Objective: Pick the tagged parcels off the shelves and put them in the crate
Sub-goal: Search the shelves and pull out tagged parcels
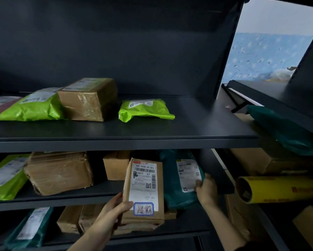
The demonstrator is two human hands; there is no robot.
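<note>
Your left grip [114,212] holds flat brown cardboard parcel with blue-stamped white label [144,187] upright, just off dark middle shelf [61,198]. Your right grip [206,191] pinches dark green plastic mailer [172,182], on that shelf. Check mailer's tag before pulling. Crate out of view.

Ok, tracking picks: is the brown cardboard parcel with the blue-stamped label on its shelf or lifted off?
Lifted off: the left hand grips the brown cardboard parcel upright, in front of the shelf edge.
</note>
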